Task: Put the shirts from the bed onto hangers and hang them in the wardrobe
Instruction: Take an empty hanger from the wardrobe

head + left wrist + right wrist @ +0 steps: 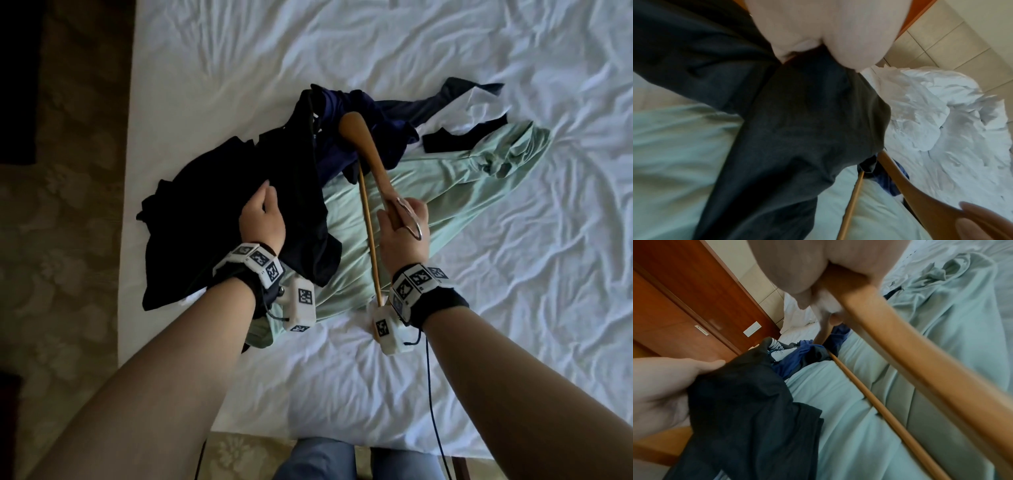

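At frame centre, on the white bed (376, 41), a black shirt (212, 192) is gripped by the left hand (262, 219), a wooden hanger (370, 150) is clasped at its neck by the right hand (404, 229), over a pale green shirt (445, 185).

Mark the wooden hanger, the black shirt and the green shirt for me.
wooden hanger (368, 150): head view, on the shoulder arm above the right hand's grip.
black shirt (212, 192): head view, on the dark cloth beside the left hand.
green shirt (445, 178): head view, on its flat middle on the bed.
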A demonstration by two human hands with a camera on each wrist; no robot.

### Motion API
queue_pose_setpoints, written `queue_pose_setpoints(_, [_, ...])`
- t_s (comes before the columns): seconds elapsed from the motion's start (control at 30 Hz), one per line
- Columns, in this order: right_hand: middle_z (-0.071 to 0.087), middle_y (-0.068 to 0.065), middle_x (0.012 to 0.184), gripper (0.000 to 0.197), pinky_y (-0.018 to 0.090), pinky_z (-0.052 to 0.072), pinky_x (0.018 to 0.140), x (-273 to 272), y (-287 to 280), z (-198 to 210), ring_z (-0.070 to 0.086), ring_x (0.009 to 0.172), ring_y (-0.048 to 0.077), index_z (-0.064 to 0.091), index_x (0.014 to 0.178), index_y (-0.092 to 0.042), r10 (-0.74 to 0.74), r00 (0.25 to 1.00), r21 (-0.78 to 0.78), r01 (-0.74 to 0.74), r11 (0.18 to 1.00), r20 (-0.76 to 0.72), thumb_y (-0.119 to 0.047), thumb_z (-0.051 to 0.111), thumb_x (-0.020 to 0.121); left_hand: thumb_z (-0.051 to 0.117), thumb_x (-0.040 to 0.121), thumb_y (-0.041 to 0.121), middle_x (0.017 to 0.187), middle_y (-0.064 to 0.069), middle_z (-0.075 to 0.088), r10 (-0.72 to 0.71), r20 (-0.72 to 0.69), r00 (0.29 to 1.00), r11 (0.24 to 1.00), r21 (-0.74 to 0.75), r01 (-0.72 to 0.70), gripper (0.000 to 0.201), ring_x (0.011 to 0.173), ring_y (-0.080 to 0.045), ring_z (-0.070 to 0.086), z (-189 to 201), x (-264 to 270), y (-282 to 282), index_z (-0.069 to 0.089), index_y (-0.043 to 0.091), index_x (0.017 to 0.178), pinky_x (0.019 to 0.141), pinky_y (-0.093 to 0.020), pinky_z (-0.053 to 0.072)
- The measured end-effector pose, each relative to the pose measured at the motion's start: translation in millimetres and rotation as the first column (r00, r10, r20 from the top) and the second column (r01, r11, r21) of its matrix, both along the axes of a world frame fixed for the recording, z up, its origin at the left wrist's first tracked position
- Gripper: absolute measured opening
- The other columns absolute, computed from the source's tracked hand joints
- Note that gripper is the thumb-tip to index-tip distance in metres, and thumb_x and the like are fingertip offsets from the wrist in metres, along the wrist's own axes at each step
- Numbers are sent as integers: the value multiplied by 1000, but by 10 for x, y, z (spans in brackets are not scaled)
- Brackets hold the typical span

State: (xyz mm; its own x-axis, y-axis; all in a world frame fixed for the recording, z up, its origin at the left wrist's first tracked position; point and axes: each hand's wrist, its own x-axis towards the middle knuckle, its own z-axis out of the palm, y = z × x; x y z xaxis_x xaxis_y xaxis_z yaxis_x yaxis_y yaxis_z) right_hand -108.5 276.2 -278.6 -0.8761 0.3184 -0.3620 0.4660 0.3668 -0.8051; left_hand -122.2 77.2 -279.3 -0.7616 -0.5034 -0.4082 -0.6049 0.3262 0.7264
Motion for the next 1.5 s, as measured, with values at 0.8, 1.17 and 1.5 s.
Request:
queue_pose_setpoints(0.8, [51,-10,102,21,23,47,79,354,745,210,55,81,-5,59,107,-19,-64,996,-85,58,995,-64,-17,66,87,60,92,38,92,-15,69,-334,276,901,941,39,336,35,90,-29,63,179,951,725,69,4,94,81,-37,47])
queue_pose_setpoints(1.17, [53,-11,93,29,0,36,75,331,862,-184,53,84,-16,65,109,-1,-104,989,-37,101,994,-101,-16,67,84,58,95,27,125,-3,60,-131,114,985,981,161,112,43,105,-9,58,-152,352,908,51,16,136,85,-18,41])
queue_pose_setpoints(1.5, [51,-11,105,17,8,44,70,373,866,-199,53,78,-15,70,105,-22,-71,994,-46,67,997,-82,-19,64,90,62,89,12,153,-20,31,-655,122,745,667,-371,647,51,133,-42,34,-253,-361,911,51,11,139,110,-41,25])
